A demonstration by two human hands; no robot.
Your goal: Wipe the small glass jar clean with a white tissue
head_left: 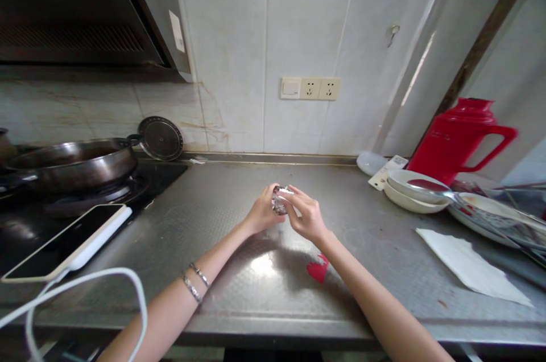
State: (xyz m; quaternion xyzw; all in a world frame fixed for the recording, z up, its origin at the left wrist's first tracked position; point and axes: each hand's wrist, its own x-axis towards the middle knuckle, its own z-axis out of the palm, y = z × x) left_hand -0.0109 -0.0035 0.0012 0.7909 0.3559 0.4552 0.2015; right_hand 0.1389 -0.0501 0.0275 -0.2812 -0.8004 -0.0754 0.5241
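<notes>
While the left hand [262, 211] grips one silvery object [278, 204], right hand [309, 218] pinching it, one red scrap [317, 271]

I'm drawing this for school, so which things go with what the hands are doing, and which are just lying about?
In use:
left hand, holding a small shiny object
right hand, touching it

Just lying about, it seems:
red scrap (might belong; I can't tell)
phone
pan
red flask
white bowls
white paper
</notes>
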